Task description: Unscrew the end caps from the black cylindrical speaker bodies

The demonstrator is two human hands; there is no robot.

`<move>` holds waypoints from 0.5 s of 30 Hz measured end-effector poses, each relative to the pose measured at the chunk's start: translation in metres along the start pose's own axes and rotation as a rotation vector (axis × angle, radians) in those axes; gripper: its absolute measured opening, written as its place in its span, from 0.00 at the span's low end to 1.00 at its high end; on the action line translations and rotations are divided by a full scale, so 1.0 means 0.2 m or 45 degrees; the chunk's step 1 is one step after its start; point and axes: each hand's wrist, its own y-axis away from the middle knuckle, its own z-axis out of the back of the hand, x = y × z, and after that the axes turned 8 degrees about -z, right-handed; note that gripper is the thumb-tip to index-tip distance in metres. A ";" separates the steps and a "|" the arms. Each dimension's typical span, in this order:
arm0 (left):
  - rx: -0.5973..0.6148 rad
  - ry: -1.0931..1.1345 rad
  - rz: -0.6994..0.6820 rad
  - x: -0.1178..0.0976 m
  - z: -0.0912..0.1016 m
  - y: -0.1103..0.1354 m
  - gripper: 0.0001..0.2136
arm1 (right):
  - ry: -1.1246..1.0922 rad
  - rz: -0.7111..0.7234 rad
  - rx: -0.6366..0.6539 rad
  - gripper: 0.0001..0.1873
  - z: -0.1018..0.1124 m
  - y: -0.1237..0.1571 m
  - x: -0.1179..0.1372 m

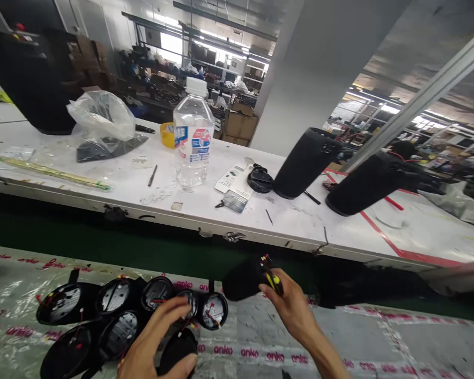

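Note:
My right hand pinches a black fabric-covered speaker body with red and yellow wires at its end, held just above the near bench. My left hand lies over a cluster of round black speaker end caps with red wires. Its fingers curl around one dark cap at the cluster's near right. The caps rest on clear plastic sheeting printed with pink words.
Across a dark green conveyor belt, a white bench carries a clear water bottle, a plastic bag, a yellow tape roll, leaflets, and two black cylindrical speakers lying tilted.

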 end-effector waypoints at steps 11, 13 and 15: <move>1.144 1.136 0.260 -0.31 -0.23 -0.21 0.41 | -0.595 -0.252 0.316 0.21 0.13 0.60 0.21; 0.938 1.017 0.368 -0.29 -0.23 -0.13 0.38 | -0.266 -0.171 0.054 0.18 0.10 0.65 0.22; 0.757 0.904 0.428 -0.26 -0.20 -0.06 0.38 | 0.046 -0.056 -0.060 0.15 0.09 0.69 0.25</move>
